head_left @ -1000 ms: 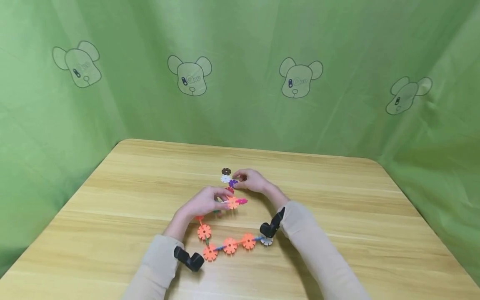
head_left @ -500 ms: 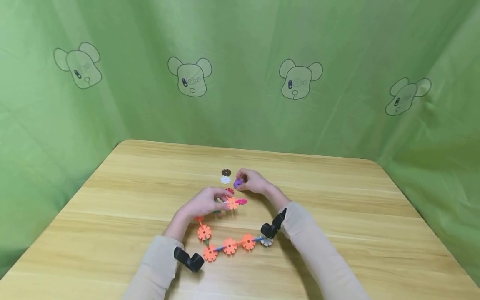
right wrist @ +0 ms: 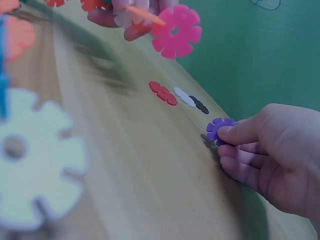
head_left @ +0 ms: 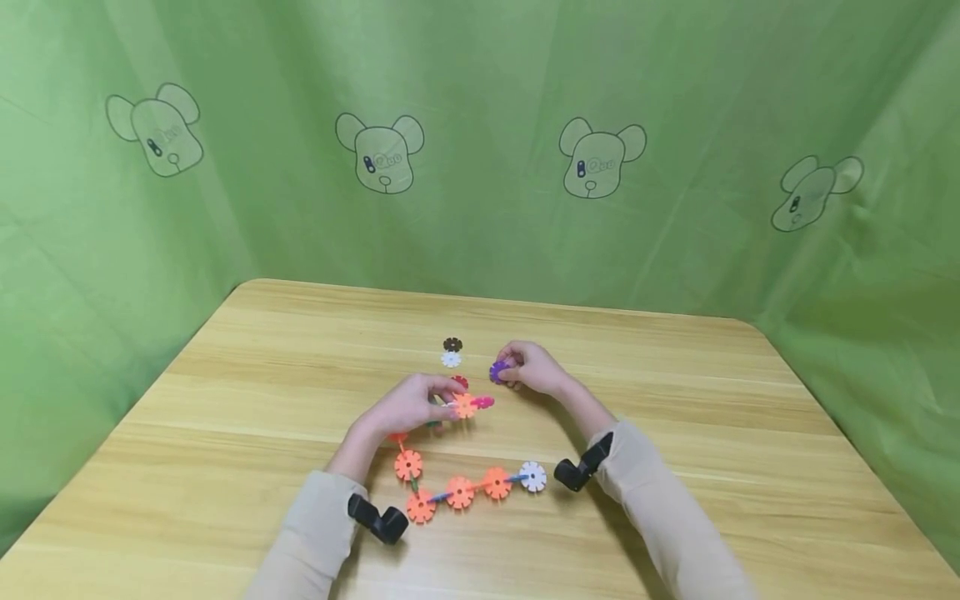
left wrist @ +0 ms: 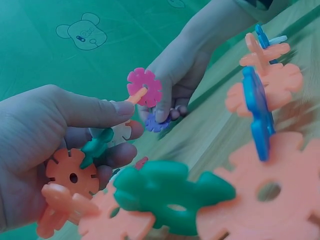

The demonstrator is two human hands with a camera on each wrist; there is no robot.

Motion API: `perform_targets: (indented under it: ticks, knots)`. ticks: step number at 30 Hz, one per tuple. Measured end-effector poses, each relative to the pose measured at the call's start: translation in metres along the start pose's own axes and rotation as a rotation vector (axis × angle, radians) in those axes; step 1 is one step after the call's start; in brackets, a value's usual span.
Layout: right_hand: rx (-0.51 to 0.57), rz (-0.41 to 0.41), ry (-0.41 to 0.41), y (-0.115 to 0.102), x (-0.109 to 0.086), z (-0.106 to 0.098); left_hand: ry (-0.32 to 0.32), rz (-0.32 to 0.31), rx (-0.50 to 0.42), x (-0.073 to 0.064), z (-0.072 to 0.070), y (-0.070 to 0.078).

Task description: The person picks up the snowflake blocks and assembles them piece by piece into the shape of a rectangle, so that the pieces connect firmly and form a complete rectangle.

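My left hand [head_left: 411, 402] pinches an orange notched disc [head_left: 464, 406] near one end of a chain of interlocking flower-shaped discs. A pink disc [right wrist: 177, 32] is slotted onto that orange one at the tip. From there the chain curves toward me through orange, green and blue discs and ends at a white disc [head_left: 533, 477] on the right. In my right hand [head_left: 534, 368], thumb and fingers pinch a loose purple disc [right wrist: 220, 131], held beside the pink tip and apart from it. Part of the chain is hidden behind my left hand.
Beyond the left hand lie a loose red disc [right wrist: 163, 93], a white disc [head_left: 451, 359] and a brown disc [head_left: 452, 344] in a row on the wooden table [head_left: 315, 333]. A green curtain [head_left: 480, 242] surrounds the table's back and sides.
My right hand has picked up the purple disc from the row of loose discs and moved it to the right. The left hand and the chain have stayed in place.
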State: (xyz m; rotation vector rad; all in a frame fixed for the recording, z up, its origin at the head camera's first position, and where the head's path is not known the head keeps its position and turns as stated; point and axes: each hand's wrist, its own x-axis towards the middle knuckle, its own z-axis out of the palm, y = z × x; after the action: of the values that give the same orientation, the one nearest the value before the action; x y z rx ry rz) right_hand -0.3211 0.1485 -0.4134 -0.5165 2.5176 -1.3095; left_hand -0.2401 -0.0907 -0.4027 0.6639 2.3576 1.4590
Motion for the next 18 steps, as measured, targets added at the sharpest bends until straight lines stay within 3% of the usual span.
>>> perform_targets:
  ticks: [10, 18]
  knots:
    - [0.228, 0.061, -0.009, 0.001, -0.029, 0.0, -0.005, 0.017, 0.052, -0.002, 0.0, 0.003]
    - [0.332, 0.02, -0.002, -0.004, -0.049, 0.002, 0.002, 0.011, 0.036, -0.001, 0.002, 0.002]
